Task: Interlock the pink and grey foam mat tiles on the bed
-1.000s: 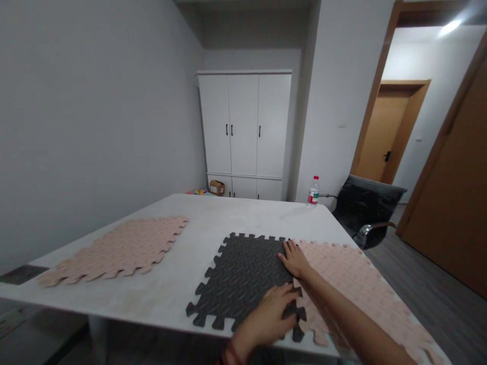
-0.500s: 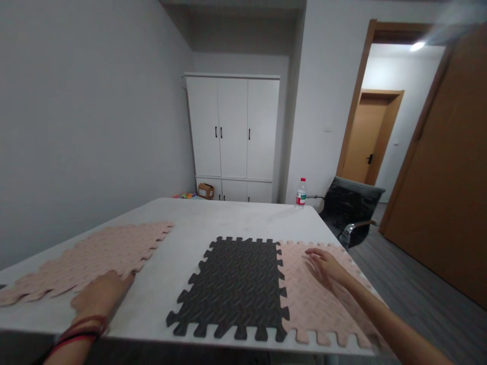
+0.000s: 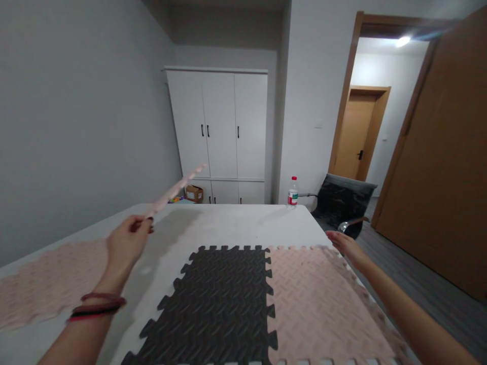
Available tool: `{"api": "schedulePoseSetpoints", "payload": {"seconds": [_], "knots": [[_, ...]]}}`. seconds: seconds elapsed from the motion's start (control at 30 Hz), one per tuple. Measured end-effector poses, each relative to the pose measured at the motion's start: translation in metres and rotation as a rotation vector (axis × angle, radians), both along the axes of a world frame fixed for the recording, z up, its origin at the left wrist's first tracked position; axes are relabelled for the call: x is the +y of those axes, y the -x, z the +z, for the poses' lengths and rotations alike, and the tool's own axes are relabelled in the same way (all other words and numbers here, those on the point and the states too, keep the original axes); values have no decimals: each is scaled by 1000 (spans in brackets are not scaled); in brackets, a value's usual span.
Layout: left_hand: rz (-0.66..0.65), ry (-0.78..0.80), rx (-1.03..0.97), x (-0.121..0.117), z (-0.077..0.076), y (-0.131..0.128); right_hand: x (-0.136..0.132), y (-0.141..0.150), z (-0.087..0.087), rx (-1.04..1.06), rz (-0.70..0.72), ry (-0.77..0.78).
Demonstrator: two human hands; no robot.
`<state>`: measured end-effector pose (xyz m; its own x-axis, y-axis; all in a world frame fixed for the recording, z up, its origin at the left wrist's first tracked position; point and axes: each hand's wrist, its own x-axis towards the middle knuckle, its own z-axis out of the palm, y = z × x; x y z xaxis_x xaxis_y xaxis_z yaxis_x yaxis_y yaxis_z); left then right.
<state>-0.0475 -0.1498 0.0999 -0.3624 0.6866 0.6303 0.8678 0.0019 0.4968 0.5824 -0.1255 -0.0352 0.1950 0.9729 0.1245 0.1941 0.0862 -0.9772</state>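
My left hand, with bands at its wrist, pinches the near edge of a pink foam mat tile. That tile is raised above the table and seen nearly edge-on. Beneath and left of the hand, a second pink tile lies flat, partly hidden by my wrist. In front of me a black foam mat tile lies joined along its right side to another pink tile. My right hand is at that tile's far right corner, fingers stretched out and holding nothing; whether it touches the tile I cannot tell.
The white table carries the tiles. A bottle with a red cap stands at its far right corner. Beyond are a black chair, a cardboard box, a white cabinet and an open wooden door.
My left hand has lifted a pink tile off the left side, up and forward, revealing another beneath. My right hand has moved right, to the joined tile's edge. The view has shifted slightly.
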Motion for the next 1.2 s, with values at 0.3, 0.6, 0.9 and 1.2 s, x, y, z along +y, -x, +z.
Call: {"api": "schedulePoseSetpoints", "payload": {"seconds": [0.3, 0.6, 0.9, 1.2], "knots": [[-650, 228, 221, 88, -58, -227, 34, -16, 32, 299, 25, 86], [-695, 356, 485, 92, -138, -289, 66, -17, -38, -342, -250, 120], [-657, 321, 531, 98, -151, -289, 111, -14, -58, -720, -332, 127], [-680, 300, 562, 98, -152, -286, 115, -17, -56, -975, -275, 116]]}}
